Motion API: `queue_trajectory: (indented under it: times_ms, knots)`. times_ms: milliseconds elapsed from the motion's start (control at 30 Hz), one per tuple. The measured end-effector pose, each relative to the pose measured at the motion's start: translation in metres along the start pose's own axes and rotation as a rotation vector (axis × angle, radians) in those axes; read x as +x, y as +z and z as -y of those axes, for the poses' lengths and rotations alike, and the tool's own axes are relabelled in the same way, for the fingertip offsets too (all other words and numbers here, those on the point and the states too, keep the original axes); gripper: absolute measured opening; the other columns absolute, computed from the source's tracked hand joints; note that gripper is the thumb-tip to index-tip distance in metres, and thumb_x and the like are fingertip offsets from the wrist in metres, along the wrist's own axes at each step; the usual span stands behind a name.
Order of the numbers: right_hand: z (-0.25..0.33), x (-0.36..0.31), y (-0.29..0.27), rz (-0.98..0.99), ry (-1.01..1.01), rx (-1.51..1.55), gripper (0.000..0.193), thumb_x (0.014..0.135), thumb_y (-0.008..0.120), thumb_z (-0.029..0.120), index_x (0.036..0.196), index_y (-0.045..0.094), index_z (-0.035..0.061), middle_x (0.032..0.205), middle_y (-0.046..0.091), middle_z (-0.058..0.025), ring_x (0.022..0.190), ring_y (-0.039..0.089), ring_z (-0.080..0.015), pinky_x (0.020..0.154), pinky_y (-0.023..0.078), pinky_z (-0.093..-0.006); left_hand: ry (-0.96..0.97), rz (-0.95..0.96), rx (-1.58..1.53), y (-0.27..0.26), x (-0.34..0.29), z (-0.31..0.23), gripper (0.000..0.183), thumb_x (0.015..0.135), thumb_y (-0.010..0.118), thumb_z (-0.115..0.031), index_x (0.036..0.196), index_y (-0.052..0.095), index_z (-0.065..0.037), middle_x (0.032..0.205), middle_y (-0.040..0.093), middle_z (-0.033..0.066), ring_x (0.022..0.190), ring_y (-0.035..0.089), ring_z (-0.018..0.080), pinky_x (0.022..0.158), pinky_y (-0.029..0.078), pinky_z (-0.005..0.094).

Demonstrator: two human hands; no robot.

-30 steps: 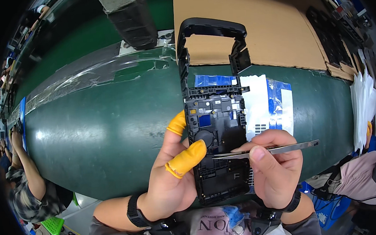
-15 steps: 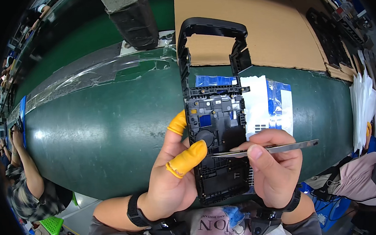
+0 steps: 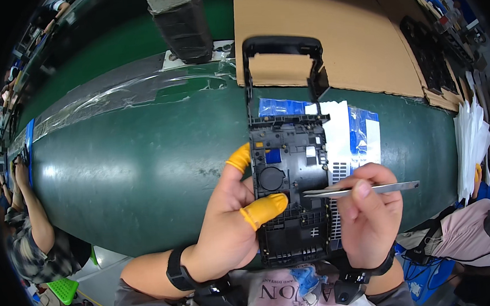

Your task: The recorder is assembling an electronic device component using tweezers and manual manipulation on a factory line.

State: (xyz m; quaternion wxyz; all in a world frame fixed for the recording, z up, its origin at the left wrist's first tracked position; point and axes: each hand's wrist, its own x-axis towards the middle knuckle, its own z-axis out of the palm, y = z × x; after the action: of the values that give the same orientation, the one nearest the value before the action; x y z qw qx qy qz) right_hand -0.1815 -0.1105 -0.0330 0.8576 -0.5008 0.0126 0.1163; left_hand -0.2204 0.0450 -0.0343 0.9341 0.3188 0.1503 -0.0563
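Observation:
A long black plastic housing (image 3: 278,239) with an open loop frame at its far end stands out in front of me, its inside facing up. Around its left edge my left hand (image 3: 226,212) is closed, the thumb in a yellow finger cot pressing on the inner face below a round recess. Another yellow cot covers a finger at the housing's side. Silver tweezers (image 3: 394,187) are pinched in my right hand (image 3: 370,206). Their tips point left over the middle of the housing; whether they touch it I cannot tell.
On the green table (image 3: 114,169), white and blue labelled sheets (image 3: 364,138) lie beyond the housing. A large cardboard sheet (image 3: 327,25) covers the far right, bearing black plastic parts (image 3: 424,52). A grey post (image 3: 180,28) rises at the back. People work on both sides.
My left thumb has slid down and right, off the round recess. The tweezers have drawn back to the right. The housing has turned slightly more upright.

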Motion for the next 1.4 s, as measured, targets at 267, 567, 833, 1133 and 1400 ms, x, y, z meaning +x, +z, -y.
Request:
queue_trajectory:
  times_ms: [267,567,833,1133,1400]
  knots:
    - [0.034,-0.002,-0.065,-0.187,-0.315,-0.082,0.017,0.078,0.051,0.006,0.093,0.051,-0.0021,0.074,0.057,-0.0142,0.048,0.036,-0.0065,0.050,0.033,-0.0179,-0.086,0.006,0.386,-0.047,-0.046,-0.061,0.064,0.062,0.050,0.013,0.122,0.030,0.002,0.116,0.044,0.0120,0.104,0.045,0.0187,0.088,0.035,0.0301]
    - [0.029,-0.014,-0.126,-0.346,-0.308,-0.102,0.017,0.082,0.046,0.008,0.095,0.049,-0.0023,0.071,0.058,-0.0143,0.046,0.039,-0.0045,0.038,0.028,-0.0152,0.346,-0.104,0.436,-0.143,0.022,-0.219,0.031,0.086,0.033,-0.010,0.114,0.040,0.001,0.108,0.050,0.0129,0.095,0.053,0.0201,0.085,0.042,0.0317]
    - [0.027,-0.056,-0.083,-0.360,-0.422,-0.167,0.017,0.080,0.050,0.008,0.093,0.049,-0.0024,0.071,0.058,-0.0144,0.046,0.042,-0.0061,0.039,0.030,-0.0162,0.756,-0.690,0.672,-0.205,0.172,-0.260,0.032,0.079,0.035,-0.005,0.111,0.039,-0.004,0.097,0.053,0.0128,0.081,0.053,0.0148,0.070,0.043,0.0230]
    - [0.007,-0.100,-0.088,-0.468,-0.307,-0.084,0.014,0.079,0.050,0.007,0.090,0.052,-0.0014,0.069,0.058,-0.0163,0.047,0.044,-0.0086,0.040,0.034,-0.0173,0.890,-0.527,0.602,-0.212,0.171,-0.262,0.030,0.076,0.038,-0.003,0.106,0.046,-0.002,0.098,0.053,0.0092,0.090,0.051,0.0150,0.076,0.040,0.0231]
    - [-0.005,-0.058,-0.060,-0.464,-0.466,-0.100,0.012,0.078,0.052,0.006,0.087,0.051,-0.0016,0.068,0.058,-0.0147,0.047,0.046,-0.0093,0.040,0.033,-0.0177,0.868,-0.521,0.541,-0.213,0.162,-0.256,0.031,0.078,0.035,-0.004,0.106,0.048,-0.002,0.104,0.051,0.0099,0.098,0.049,0.0174,0.079,0.040,0.0268]
